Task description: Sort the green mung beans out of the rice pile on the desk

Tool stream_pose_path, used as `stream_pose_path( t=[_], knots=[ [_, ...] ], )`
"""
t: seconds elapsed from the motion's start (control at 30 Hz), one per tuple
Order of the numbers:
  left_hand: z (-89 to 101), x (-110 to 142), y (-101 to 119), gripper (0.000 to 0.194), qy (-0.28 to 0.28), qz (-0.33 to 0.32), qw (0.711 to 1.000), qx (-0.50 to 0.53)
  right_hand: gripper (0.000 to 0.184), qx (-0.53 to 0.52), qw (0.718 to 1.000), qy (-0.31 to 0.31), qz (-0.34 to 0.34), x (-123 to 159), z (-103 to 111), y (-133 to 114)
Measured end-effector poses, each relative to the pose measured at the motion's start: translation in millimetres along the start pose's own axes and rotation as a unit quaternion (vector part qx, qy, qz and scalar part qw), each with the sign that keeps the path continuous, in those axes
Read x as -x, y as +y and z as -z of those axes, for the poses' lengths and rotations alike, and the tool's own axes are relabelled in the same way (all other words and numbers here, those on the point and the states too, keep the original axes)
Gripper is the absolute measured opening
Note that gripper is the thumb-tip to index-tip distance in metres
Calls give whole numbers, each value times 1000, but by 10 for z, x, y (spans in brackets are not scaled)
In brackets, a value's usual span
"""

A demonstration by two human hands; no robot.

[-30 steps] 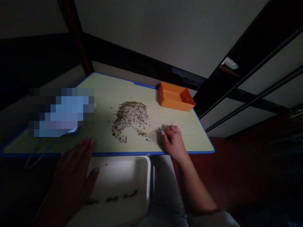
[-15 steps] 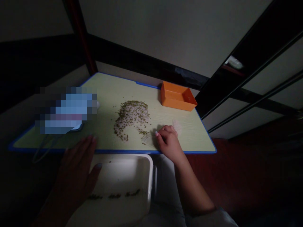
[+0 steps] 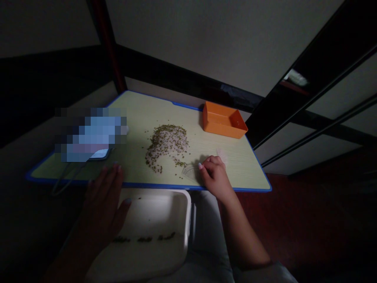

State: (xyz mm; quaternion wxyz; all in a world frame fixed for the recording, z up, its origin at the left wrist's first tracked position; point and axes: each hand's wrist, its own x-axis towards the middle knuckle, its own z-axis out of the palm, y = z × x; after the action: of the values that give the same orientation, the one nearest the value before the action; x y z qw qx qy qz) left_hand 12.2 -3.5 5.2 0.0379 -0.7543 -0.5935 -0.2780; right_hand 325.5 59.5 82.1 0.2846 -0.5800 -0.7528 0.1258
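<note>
My right hand (image 3: 215, 175) rests low over the table's right half, its fingers closed on a clear flat piece with a curved edge, like a protractor (image 3: 192, 171). Left of that piece lies a spread heap of small green beans mixed with pale grains (image 3: 167, 143). A small patch of pale grains (image 3: 221, 155) shows just beyond my right knuckles. My left hand (image 3: 106, 204) is open, fingers stretched out, with its fingertips at the table's front edge. Below it is a white tub (image 3: 188, 220) with several dark clusters of beans inside, partly hidden by that hand.
The pale yellow table (image 3: 141, 106) has a blue rim. An orange box (image 3: 225, 129) stands at its back right. On the left a phone (image 3: 101, 154), mostly blurred out, lies with a cable (image 3: 63, 184) beside it. Wall and cabinet panels close in behind.
The view has shifted slightly, so everything on the table sits a little further right. Both hands keep almost the same places, and the right still grips the clear piece.
</note>
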Motion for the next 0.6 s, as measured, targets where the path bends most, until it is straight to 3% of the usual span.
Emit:
stream_pose_path(
  t=[0.3,0.6],
  knots=[
    [-27,20,-32,68,-2,-2,1000,-1,30,-3,999,-40,24,12,-47,-181],
    [-34,29,-41,69,1,-1,1000,-3,32,-9,998,-57,34,0,-76,-188]
  ],
)
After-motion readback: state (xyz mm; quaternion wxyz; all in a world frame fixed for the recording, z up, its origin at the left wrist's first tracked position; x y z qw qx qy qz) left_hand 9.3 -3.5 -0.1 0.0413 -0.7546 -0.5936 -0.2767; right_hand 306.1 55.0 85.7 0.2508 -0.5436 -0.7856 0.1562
